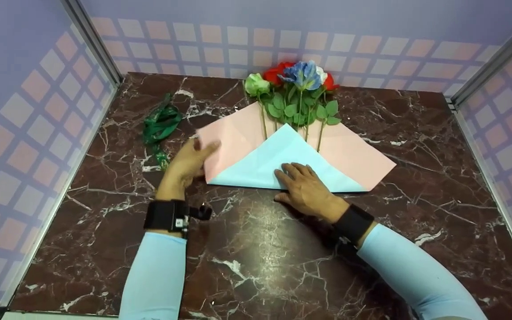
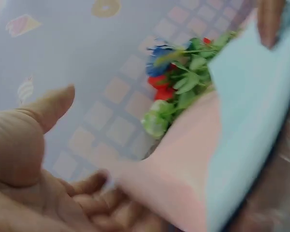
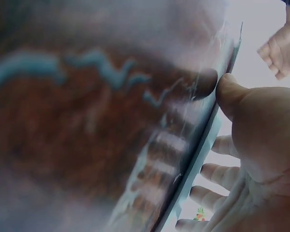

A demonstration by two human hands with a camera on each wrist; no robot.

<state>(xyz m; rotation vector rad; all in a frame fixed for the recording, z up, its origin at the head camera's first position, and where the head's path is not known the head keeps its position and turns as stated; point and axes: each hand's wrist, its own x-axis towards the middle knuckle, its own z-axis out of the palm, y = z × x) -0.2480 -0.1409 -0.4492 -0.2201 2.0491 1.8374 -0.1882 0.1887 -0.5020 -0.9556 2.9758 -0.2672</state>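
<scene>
A sheet of wrapping paper, pink inside (image 1: 234,142) and light blue on its folded-up front flap (image 1: 282,151), lies on the table under a bunch of flowers. Blue (image 1: 302,76), red and pale green (image 1: 256,84) blooms stick out past its far edge, their stems tucked behind the flap. My left hand (image 1: 187,162) is at the left corner of the paper, fingers behind the edge and thumb raised apart from it, as the left wrist view shows. My right hand (image 1: 307,191) rests on the blue flap near the bottom fold, fingers spread.
A coil of green ribbon (image 1: 162,124) lies on the dark marbled table (image 1: 256,253), left of the paper. Checked panels (image 1: 220,40) stand behind the table and along both sides.
</scene>
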